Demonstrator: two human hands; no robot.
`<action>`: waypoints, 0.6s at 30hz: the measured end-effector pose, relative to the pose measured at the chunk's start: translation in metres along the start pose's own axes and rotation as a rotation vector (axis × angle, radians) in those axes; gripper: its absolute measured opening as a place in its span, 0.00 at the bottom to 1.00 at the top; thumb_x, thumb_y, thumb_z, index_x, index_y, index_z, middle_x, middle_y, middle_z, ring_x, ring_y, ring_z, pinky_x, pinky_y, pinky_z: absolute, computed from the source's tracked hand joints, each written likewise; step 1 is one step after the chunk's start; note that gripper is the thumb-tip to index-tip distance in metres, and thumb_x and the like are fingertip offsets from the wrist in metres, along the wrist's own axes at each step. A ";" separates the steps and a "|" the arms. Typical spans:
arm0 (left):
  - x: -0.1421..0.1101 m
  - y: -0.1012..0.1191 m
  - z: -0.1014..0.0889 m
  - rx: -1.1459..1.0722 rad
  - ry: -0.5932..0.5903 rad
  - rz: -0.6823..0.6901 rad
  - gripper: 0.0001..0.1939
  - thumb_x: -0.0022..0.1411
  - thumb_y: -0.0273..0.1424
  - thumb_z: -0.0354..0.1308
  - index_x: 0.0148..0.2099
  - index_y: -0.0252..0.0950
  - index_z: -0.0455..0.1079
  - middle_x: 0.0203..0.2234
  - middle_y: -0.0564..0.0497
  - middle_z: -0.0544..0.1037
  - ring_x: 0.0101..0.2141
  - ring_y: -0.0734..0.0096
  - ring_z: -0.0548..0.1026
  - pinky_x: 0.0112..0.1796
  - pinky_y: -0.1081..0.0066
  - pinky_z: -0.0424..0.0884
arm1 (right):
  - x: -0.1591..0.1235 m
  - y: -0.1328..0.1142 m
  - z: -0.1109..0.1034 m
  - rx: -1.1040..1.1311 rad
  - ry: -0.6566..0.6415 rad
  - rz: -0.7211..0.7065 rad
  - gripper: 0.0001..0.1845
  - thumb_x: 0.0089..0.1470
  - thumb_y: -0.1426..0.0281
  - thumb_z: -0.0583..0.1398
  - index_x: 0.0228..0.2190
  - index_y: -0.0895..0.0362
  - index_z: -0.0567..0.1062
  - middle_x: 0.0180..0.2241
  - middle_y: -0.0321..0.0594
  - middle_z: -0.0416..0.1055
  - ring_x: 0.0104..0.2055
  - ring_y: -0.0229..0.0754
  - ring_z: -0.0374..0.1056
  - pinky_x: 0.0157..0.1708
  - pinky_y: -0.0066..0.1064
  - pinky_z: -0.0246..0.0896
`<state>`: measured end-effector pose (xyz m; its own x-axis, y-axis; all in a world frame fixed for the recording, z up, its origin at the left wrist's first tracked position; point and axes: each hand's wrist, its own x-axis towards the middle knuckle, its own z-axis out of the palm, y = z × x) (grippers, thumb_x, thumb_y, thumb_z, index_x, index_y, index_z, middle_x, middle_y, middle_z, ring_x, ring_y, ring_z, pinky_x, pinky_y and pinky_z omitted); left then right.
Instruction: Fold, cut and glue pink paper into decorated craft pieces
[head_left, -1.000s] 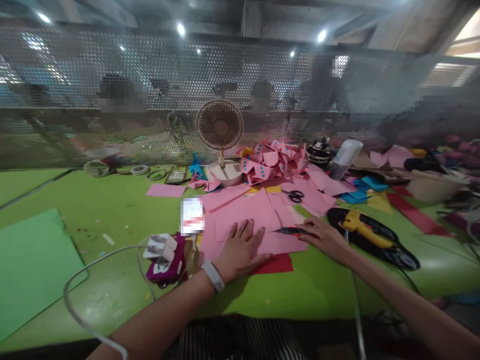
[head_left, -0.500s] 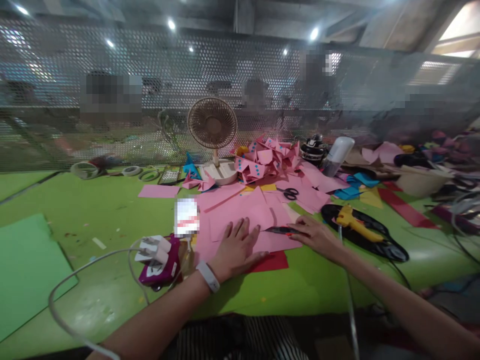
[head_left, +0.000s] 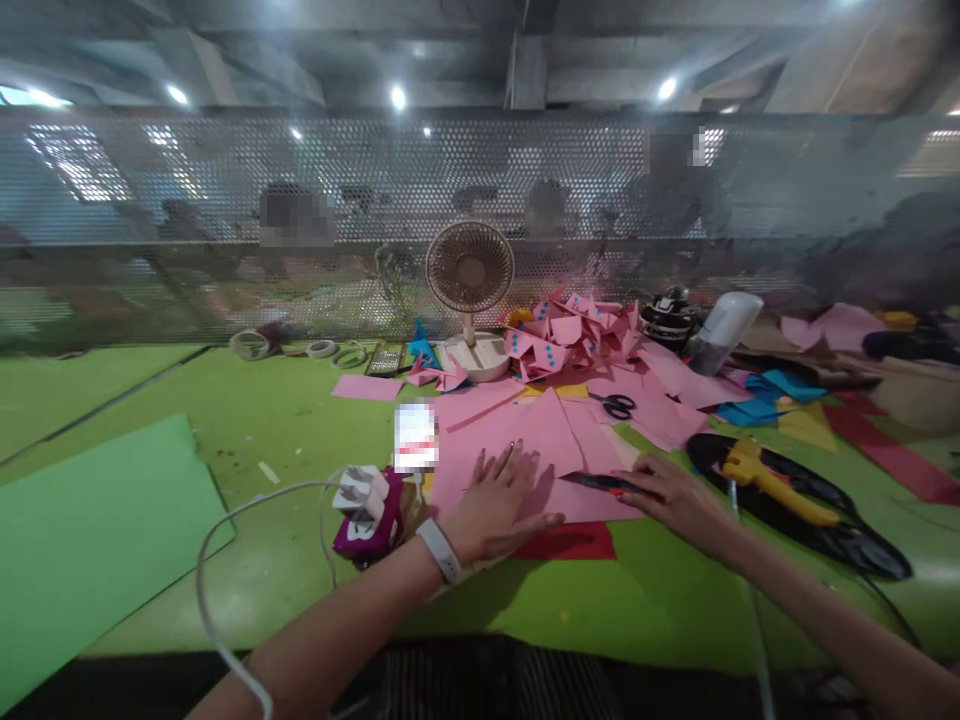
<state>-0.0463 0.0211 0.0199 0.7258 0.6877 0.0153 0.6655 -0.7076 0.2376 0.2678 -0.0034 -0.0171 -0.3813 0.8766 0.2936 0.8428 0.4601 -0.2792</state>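
Note:
My left hand (head_left: 499, 505) is spread over the pink paper (head_left: 480, 430), with its fingers stretched out and a white band on the wrist. My right hand (head_left: 675, 497) is closed round what look like dark scissors (head_left: 592, 481) with a red part. Their pointed end faces left over the pink paper, a short way from my left fingers. The handles are mostly hidden in my fingers. Under the near edge of the pink paper lies a red sheet (head_left: 574, 541).
Beyond the sheets stand a small fan (head_left: 470, 268) and a heap of folded pink paper (head_left: 574, 335). Black-handled scissors (head_left: 616, 406) lie nearby. To the right is a yellow glue gun (head_left: 780, 485) on a black tray. A purple power strip (head_left: 371, 530) with a white cable sits left.
The view has swung left and tilted up, so everything appears further right. My left hand seems slightly raised, its shadow now showing beside the fingers. My right hand keeps hold of the scissors.

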 end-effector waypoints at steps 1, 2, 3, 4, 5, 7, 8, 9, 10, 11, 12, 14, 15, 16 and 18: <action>-0.005 -0.003 -0.001 0.009 -0.004 -0.013 0.38 0.59 0.57 0.32 0.66 0.47 0.34 0.65 0.52 0.42 0.63 0.56 0.36 0.58 0.47 0.36 | -0.001 0.000 0.001 -0.003 -0.002 -0.001 0.19 0.57 0.57 0.53 0.47 0.48 0.73 0.35 0.42 0.67 0.38 0.44 0.66 0.36 0.34 0.64; -0.010 -0.005 -0.001 0.020 -0.006 -0.022 0.38 0.59 0.58 0.33 0.66 0.46 0.35 0.65 0.51 0.42 0.63 0.56 0.36 0.58 0.48 0.36 | -0.001 0.000 0.001 -0.007 -0.002 0.001 0.19 0.57 0.57 0.53 0.47 0.49 0.72 0.35 0.42 0.67 0.38 0.44 0.66 0.36 0.34 0.64; -0.014 -0.008 0.000 0.032 -0.002 -0.026 0.39 0.59 0.58 0.33 0.66 0.45 0.36 0.65 0.50 0.42 0.63 0.56 0.37 0.58 0.49 0.36 | -0.001 0.000 0.002 -0.012 0.003 0.003 0.19 0.57 0.57 0.53 0.47 0.49 0.72 0.36 0.42 0.67 0.38 0.44 0.66 0.37 0.35 0.64; -0.018 -0.010 0.002 0.044 0.000 -0.022 0.40 0.59 0.58 0.33 0.67 0.43 0.37 0.65 0.48 0.42 0.63 0.56 0.38 0.58 0.50 0.36 | -0.001 -0.001 0.003 -0.017 0.011 0.007 0.19 0.57 0.57 0.53 0.48 0.49 0.72 0.36 0.42 0.67 0.39 0.44 0.66 0.37 0.35 0.64; -0.020 -0.012 0.004 0.054 0.005 -0.018 0.41 0.58 0.58 0.33 0.67 0.41 0.37 0.65 0.47 0.43 0.63 0.56 0.39 0.59 0.51 0.37 | 0.000 -0.003 0.004 -0.022 0.019 0.011 0.19 0.57 0.57 0.53 0.48 0.49 0.72 0.36 0.42 0.67 0.39 0.44 0.66 0.37 0.35 0.64; -0.023 -0.014 0.009 0.071 0.022 -0.023 0.43 0.57 0.59 0.34 0.66 0.39 0.40 0.64 0.45 0.44 0.63 0.54 0.41 0.59 0.52 0.37 | 0.003 -0.007 0.005 -0.029 0.027 0.015 0.19 0.57 0.57 0.53 0.47 0.49 0.72 0.36 0.42 0.67 0.39 0.44 0.66 0.37 0.35 0.65; -0.023 -0.014 0.011 0.075 0.031 -0.029 0.43 0.57 0.60 0.34 0.66 0.38 0.41 0.64 0.44 0.46 0.63 0.54 0.41 0.59 0.52 0.37 | 0.005 -0.009 0.006 -0.030 0.029 0.013 0.19 0.57 0.57 0.53 0.47 0.49 0.72 0.36 0.42 0.67 0.39 0.44 0.66 0.37 0.35 0.65; -0.022 -0.014 0.012 0.079 0.038 -0.036 0.43 0.56 0.60 0.34 0.66 0.38 0.42 0.64 0.44 0.47 0.63 0.53 0.42 0.59 0.52 0.37 | 0.007 -0.011 0.007 -0.032 0.029 0.010 0.19 0.58 0.57 0.52 0.47 0.49 0.72 0.36 0.42 0.67 0.39 0.44 0.66 0.37 0.35 0.65; -0.022 -0.014 0.013 0.081 0.043 -0.039 0.44 0.56 0.60 0.33 0.66 0.38 0.43 0.64 0.44 0.47 0.63 0.53 0.42 0.59 0.52 0.37 | 0.008 -0.012 0.007 -0.035 0.030 0.006 0.19 0.58 0.57 0.52 0.48 0.49 0.71 0.36 0.42 0.67 0.39 0.43 0.66 0.37 0.35 0.65; -0.021 -0.013 0.013 0.083 0.045 -0.040 0.44 0.56 0.60 0.33 0.66 0.38 0.43 0.64 0.44 0.48 0.62 0.53 0.43 0.59 0.52 0.38 | 0.009 -0.013 0.007 -0.037 0.032 0.001 0.19 0.58 0.57 0.52 0.48 0.49 0.71 0.36 0.42 0.67 0.39 0.43 0.66 0.37 0.35 0.65; -0.021 -0.013 0.012 0.084 0.045 -0.039 0.44 0.56 0.60 0.33 0.66 0.38 0.43 0.63 0.44 0.48 0.62 0.53 0.43 0.59 0.52 0.38 | 0.009 -0.013 0.007 -0.038 0.031 -0.005 0.19 0.58 0.57 0.52 0.48 0.49 0.71 0.36 0.42 0.67 0.39 0.43 0.66 0.37 0.34 0.65; -0.021 -0.012 0.011 0.085 0.050 -0.039 0.44 0.56 0.60 0.33 0.66 0.38 0.44 0.64 0.44 0.48 0.62 0.53 0.43 0.58 0.52 0.38 | 0.007 -0.012 0.007 -0.035 0.024 -0.019 0.19 0.58 0.57 0.52 0.48 0.50 0.72 0.36 0.42 0.67 0.39 0.43 0.66 0.37 0.33 0.65; -0.022 -0.012 0.010 0.085 0.049 -0.039 0.43 0.56 0.60 0.33 0.66 0.38 0.43 0.64 0.44 0.48 0.62 0.53 0.43 0.59 0.52 0.38 | 0.006 -0.011 0.006 -0.031 0.017 -0.022 0.19 0.58 0.58 0.53 0.47 0.50 0.72 0.36 0.42 0.67 0.38 0.42 0.66 0.36 0.32 0.65; -0.022 -0.012 0.010 0.086 0.048 -0.040 0.43 0.56 0.60 0.33 0.66 0.38 0.43 0.64 0.44 0.47 0.62 0.54 0.42 0.59 0.53 0.38 | 0.005 -0.010 0.006 -0.025 0.009 -0.022 0.19 0.58 0.58 0.53 0.47 0.50 0.72 0.36 0.42 0.67 0.38 0.42 0.66 0.35 0.32 0.64; -0.023 -0.012 0.009 0.085 0.040 -0.043 0.44 0.56 0.60 0.32 0.66 0.38 0.43 0.64 0.44 0.47 0.63 0.54 0.42 0.59 0.53 0.37 | 0.003 -0.009 0.005 -0.018 -0.002 -0.012 0.19 0.57 0.58 0.53 0.47 0.50 0.72 0.36 0.41 0.67 0.37 0.41 0.67 0.34 0.31 0.64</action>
<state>-0.0692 0.0121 0.0077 0.6897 0.7227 0.0456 0.7097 -0.6871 0.1555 0.2574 -0.0039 -0.0188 -0.3923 0.8712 0.2953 0.8448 0.4682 -0.2591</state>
